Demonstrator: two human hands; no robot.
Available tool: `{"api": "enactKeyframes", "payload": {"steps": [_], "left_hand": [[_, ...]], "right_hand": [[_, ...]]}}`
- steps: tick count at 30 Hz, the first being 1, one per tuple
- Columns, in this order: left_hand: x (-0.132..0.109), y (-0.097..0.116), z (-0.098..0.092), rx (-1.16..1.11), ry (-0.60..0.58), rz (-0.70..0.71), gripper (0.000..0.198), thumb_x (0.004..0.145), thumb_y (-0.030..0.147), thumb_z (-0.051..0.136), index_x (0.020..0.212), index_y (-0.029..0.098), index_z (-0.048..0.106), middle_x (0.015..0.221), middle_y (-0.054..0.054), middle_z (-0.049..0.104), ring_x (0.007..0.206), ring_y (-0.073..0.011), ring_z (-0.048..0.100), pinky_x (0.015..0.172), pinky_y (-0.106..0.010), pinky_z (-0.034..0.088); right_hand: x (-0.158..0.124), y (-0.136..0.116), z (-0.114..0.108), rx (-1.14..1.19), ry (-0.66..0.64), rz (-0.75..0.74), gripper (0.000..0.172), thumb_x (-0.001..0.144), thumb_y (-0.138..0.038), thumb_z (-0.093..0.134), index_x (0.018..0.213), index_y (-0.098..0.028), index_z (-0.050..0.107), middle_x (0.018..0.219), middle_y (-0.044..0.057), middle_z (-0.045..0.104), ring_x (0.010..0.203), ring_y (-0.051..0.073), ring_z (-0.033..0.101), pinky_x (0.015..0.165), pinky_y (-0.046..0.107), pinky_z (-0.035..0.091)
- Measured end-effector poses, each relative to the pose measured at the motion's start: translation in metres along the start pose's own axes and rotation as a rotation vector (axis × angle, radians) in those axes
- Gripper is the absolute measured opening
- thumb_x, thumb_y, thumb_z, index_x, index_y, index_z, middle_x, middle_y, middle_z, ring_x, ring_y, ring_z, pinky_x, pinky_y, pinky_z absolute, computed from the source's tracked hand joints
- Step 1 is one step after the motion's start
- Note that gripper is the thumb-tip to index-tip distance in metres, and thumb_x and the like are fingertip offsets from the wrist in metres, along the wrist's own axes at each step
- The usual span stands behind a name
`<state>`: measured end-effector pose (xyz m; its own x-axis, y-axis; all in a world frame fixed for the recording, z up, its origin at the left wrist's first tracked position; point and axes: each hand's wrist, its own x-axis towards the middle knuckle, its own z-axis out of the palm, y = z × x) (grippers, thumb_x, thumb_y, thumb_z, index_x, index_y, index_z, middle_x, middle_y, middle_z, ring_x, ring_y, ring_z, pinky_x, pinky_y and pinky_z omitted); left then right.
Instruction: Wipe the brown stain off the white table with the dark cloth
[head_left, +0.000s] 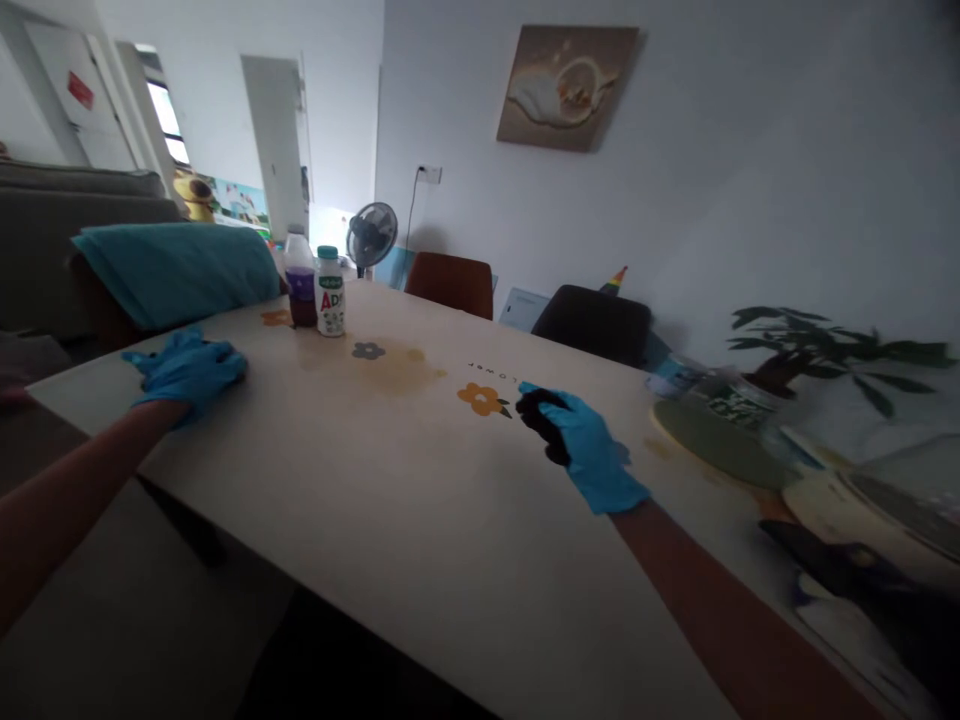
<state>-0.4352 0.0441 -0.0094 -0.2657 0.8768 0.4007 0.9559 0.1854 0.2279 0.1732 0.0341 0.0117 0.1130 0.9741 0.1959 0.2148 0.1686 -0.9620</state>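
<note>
On the pale tabletop (420,480), my right hand (592,450) wears a blue glove and grips a crumpled black cloth (546,420) just right of a printed orange flower. My left hand (187,370), also gloved in blue, rests on the table's left part with its fingers apart; the shade under its fingertips is too dark to make out. Beyond it stand a bottle with purple liquid (301,290) and a white bottle with a teal cap (330,295), both upright.
A teal cloth (180,270) hangs over a chair at the left. Brown (450,283) and black (592,322) chairs stand at the far side. At the right are a potted plant (780,375), a round green mat (720,440) and a pale container (870,510). A fan (371,235) stands behind.
</note>
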Motion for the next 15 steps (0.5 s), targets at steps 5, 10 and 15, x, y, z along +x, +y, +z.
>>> {"api": "enactKeyframes", "payload": {"steps": [5, 10, 15], "left_hand": [[0.001, 0.066, 0.004, -0.068, 0.192, 0.136, 0.052, 0.108, 0.038, 0.055, 0.144, 0.016, 0.086, 0.162, -0.027, 0.074, 0.163, -0.0483, 0.061, 0.141, -0.084, 0.034], [0.007, 0.141, 0.021, -0.281, 0.141, 0.163, 0.047, 0.110, 0.035, 0.049, 0.131, 0.017, 0.087, 0.127, -0.021, 0.085, 0.124, -0.0387, 0.080, 0.123, -0.055, 0.062], [-0.001, 0.172, 0.038, -0.454, 0.146, 0.183, 0.047, 0.113, 0.038, 0.050, 0.134, 0.014, 0.085, 0.128, -0.020, 0.085, 0.128, -0.0369, 0.079, 0.124, -0.053, 0.062]], "right_hand": [[0.053, 0.033, 0.046, -0.281, -0.035, -0.098, 0.043, 0.101, -0.033, 0.068, 0.138, -0.022, 0.086, 0.142, 0.016, 0.091, 0.134, 0.033, 0.088, 0.123, 0.058, 0.070], [0.088, 0.043, 0.071, -0.545, -0.091, -0.095, 0.054, 0.099, -0.021, 0.070, 0.151, -0.022, 0.084, 0.170, 0.018, 0.076, 0.164, 0.035, 0.069, 0.144, 0.058, 0.048], [0.101, 0.042, 0.079, -0.818, -0.122, -0.013, 0.056, 0.096, -0.041, 0.091, 0.150, -0.024, 0.088, 0.187, 0.023, 0.060, 0.181, 0.058, 0.040, 0.146, 0.086, 0.026]]}}
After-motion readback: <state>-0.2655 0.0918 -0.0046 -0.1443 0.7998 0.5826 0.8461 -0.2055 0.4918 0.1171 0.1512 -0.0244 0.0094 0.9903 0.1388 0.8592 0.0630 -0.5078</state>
